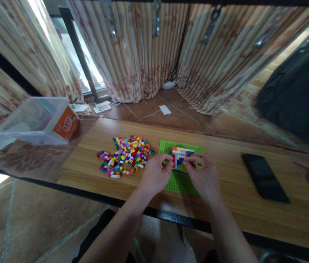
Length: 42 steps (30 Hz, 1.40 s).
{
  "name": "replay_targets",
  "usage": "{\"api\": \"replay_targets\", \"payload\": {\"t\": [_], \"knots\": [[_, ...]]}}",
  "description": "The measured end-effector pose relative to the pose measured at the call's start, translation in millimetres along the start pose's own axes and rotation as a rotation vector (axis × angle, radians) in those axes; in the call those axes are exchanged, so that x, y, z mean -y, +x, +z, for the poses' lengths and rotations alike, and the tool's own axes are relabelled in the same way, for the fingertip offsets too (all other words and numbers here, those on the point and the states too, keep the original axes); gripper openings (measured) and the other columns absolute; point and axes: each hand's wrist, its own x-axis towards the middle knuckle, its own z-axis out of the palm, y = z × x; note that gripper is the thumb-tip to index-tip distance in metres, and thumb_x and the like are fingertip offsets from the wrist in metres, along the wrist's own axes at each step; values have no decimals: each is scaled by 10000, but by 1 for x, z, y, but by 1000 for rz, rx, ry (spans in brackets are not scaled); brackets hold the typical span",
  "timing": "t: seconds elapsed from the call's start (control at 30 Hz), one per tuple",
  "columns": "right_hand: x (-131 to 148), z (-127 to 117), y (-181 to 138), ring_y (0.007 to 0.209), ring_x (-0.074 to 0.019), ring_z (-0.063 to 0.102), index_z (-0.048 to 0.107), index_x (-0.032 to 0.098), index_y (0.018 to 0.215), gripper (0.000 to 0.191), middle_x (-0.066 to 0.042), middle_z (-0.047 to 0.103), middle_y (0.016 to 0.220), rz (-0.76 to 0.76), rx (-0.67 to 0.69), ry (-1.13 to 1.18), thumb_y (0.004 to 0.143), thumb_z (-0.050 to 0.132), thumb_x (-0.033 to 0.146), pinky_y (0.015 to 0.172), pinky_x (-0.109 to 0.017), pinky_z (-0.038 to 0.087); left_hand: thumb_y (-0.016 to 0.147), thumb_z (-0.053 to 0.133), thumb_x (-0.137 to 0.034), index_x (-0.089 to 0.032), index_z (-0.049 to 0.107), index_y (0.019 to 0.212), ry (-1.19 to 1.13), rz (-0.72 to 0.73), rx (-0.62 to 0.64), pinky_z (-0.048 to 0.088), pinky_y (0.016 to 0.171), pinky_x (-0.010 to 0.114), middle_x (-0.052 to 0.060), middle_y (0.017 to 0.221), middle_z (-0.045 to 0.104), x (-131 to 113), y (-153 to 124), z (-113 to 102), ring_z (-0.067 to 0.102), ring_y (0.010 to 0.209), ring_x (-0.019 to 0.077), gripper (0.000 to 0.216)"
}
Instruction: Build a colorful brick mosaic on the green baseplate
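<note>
A green studded baseplate (pixel 180 184) lies on the wooden board, carrying a rectangular build of multicoloured toy bricks (pixel 183 150). White, orange, blue, red and purple bricks show in it. At the build's left edge, my left hand (pixel 157 171) has thumb and forefinger pinched together beside some red; whether a brick is held there I cannot make out. My right hand (pixel 203 173) reaches over the build from the right, its fingertips pinched near a dark blue brick. What lies between them is too small to tell, and this hand hides the build's lower right part.
Loose coloured bricks (pixel 128 155) lie in a spread pile left of the baseplate. A black phone (pixel 264 178) rests on the right. At the far left stands a clear plastic bin (pixel 38 137) with an orange label. Patterned curtains (pixel 140 54) hang behind the table.
</note>
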Motion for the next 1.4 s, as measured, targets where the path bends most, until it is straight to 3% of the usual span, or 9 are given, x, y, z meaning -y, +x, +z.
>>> {"api": "replay_targets", "payload": {"t": [0.17,0.43,0.57,0.73,0.87,1.17,1.4], "knots": [[3,2,-1,832,-237,565,732,231,707,180,-71,649,835,-54,-12,-41,810,589,272,799,-426,439,869,576,-163,-183,716,884,40,6,6,487,705,275,35,890,740,0,-1,2,627,686,142,143],[3,5,0,827,-243,571,744,228,685,193,-77,648,802,-6,-24,-36,794,599,292,801,-441,453,854,581,-139,-169,713,888,85,2,11,443,647,259,20,795,701,-1,-2,1,568,613,124,140],[-6,0,2,840,-227,628,766,235,738,172,-61,697,870,143,-16,229,749,683,384,799,-420,494,846,581,-128,-174,709,877,85,16,-6,415,599,243,-2,734,674,0,1,-5,533,570,113,139],[-16,-14,10,677,-180,645,749,190,778,206,-40,724,753,425,-297,656,655,774,354,653,-345,522,851,572,-130,-171,706,877,47,25,-55,432,596,242,6,737,685,3,6,-14,576,602,125,143],[-15,-18,13,627,-157,640,746,185,763,188,-25,719,711,464,-364,739,627,799,305,605,-309,519,850,575,-132,-165,714,888,44,12,-77,451,623,252,19,758,698,6,8,-15,603,638,137,148],[-13,-9,9,669,-177,659,759,178,797,200,-39,738,747,437,-323,605,666,780,329,664,-337,535,860,568,-134,-149,718,912,20,-12,-89,471,659,270,35,783,714,6,9,-19,633,674,149,160],[-19,-3,3,778,-215,687,758,183,848,224,-67,753,851,271,-208,321,771,706,387,764,-383,542,846,572,-125,-158,719,880,-8,0,-115,458,629,250,19,746,702,5,8,-22,604,637,132,154]]}}
